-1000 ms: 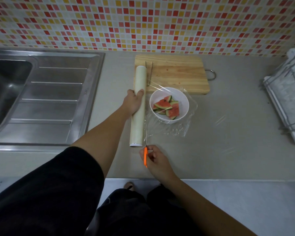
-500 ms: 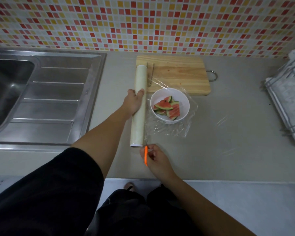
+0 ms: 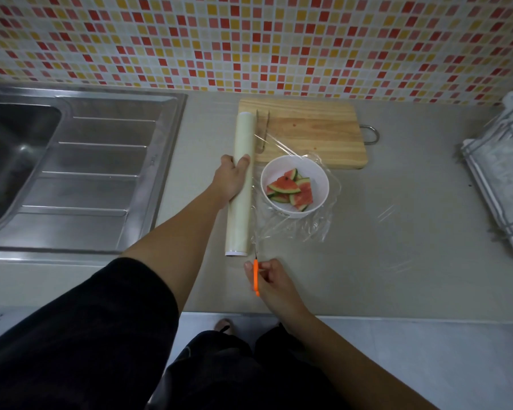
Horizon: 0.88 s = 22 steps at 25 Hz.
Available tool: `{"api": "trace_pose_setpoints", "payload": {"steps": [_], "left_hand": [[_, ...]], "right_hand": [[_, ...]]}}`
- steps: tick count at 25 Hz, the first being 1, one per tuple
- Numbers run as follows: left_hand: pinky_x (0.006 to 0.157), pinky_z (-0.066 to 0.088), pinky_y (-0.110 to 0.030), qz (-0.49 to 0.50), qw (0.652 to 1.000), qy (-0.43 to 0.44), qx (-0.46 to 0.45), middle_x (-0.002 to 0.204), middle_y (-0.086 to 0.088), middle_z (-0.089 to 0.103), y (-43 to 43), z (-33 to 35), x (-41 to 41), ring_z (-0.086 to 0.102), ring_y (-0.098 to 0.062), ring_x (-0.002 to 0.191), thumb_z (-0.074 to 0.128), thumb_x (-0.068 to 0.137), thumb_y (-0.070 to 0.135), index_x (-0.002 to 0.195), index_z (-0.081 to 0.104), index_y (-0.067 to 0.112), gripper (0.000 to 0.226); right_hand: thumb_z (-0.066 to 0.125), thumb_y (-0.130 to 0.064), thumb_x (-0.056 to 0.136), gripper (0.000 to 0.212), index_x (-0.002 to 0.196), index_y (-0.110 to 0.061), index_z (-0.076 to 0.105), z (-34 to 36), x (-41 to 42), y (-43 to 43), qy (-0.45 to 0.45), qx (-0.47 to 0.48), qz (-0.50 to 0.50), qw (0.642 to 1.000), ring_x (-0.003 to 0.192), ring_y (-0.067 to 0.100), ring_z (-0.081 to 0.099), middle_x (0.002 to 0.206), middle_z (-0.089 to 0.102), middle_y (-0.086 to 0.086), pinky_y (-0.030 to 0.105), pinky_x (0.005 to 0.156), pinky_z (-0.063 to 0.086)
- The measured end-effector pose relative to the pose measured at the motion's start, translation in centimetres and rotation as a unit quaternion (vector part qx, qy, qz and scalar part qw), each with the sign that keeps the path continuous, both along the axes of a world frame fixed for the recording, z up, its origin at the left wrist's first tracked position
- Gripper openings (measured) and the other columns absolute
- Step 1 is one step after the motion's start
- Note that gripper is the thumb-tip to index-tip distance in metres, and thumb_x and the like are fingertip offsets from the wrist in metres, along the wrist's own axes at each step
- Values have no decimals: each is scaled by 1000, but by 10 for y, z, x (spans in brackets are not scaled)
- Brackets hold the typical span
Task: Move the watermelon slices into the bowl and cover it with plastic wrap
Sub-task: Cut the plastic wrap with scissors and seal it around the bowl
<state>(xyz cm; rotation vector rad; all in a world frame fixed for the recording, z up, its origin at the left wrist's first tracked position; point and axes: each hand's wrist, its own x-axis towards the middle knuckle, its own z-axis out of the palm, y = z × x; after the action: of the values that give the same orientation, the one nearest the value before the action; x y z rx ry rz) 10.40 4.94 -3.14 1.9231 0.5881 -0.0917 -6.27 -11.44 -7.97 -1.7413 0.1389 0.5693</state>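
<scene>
Gripping wrap roll [image 3: 245, 134] w/ left hand [image 3: 230, 182], just left of bowl [image 3: 314, 173]; pinching orange scissors [image 3: 255, 273] w/ right hand [image 3: 274, 281] in front; tongs [image 3: 262, 134] + board [image 3: 314, 128] behind.

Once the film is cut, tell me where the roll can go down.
Free: the counter strip between the sink drainboard and the roll; the counter stretch between the cutting board and the dish rack. Crowded: around the bowl, where the film sheet spreads and tongs lie on the board.

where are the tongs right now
In the head view, the tongs lie on the left end of the cutting board, just right of the wrap roll and behind the bowl.
</scene>
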Motion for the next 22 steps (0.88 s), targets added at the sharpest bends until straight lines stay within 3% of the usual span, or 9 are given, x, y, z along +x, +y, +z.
{"api": "trace_pose_setpoints", "payload": {"steps": [5,10,16,18,22], "left_hand": [[83,44,-34,-4,1000,-2,4,107,-8,53,0,3,3,53,-26,96,40,95,51,123,40,6,53],[91,47,-38,-5,1000,-1,2,116,-14,56,2,3,5,56,-29,104,41,95,50,121,41,5,52],[87,47,-38,-3,1000,-3,0,105,-9,54,5,1,7,57,-30,101,41,94,52,118,42,7,51],[86,46,-37,-4,1000,-1,-1,105,-9,54,6,1,7,56,-29,99,41,94,52,119,41,6,52],[86,48,-38,-4,1000,-2,-7,108,-11,55,5,1,8,56,-27,96,41,93,52,119,41,7,52]], "right_hand": [[58,-87,46,67,79,-29,51,-4,-4,-2,15,10,4,1000,57,-7,54,57,60,-21,19,63,43],[64,-72,57,50,77,-29,48,1,8,10,-4,22,-2,1000,51,-4,49,50,56,-18,14,56,39],[65,-67,59,46,77,-28,50,-1,10,12,4,41,-15,999,53,-4,50,53,56,-18,9,54,40],[64,-66,60,45,76,-27,49,-3,10,12,9,46,-13,999,54,-1,49,53,55,-16,14,56,40],[64,-65,62,41,75,-29,48,-2,16,9,4,48,4,999,50,-5,49,51,56,-18,9,51,40]]}}
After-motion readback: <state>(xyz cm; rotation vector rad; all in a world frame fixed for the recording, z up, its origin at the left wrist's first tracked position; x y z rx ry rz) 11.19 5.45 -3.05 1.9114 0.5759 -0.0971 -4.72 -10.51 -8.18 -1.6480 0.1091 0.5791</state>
